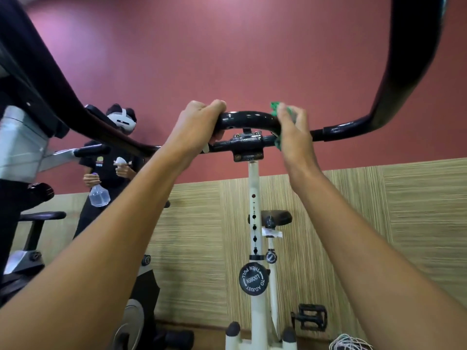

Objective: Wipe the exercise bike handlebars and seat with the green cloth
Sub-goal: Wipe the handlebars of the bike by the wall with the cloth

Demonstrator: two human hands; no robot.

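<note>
Taking the white stem (253,188) under the clamp as my landmark, I read the job as partway through the handlebars, with the seat still to do. To the left of the stem's top, my left hand (195,125) curls round the inner loop of the handlebars (246,119) and grips it, steadying the bike. Just right of the stem's top, my right hand (294,130) holds the green cloth (276,108) bunched against the bend of the loop, fingers wrapped over it, so the wipe sits at the centre section. I can't judge which parts are already clean; the black tubing looks glossy, with scuffed patches near the clamp. The long outer bars sweep far out to both sides of the stem. The seat (276,218) shows low, just right of the stem, untouched by either hand.
</note>
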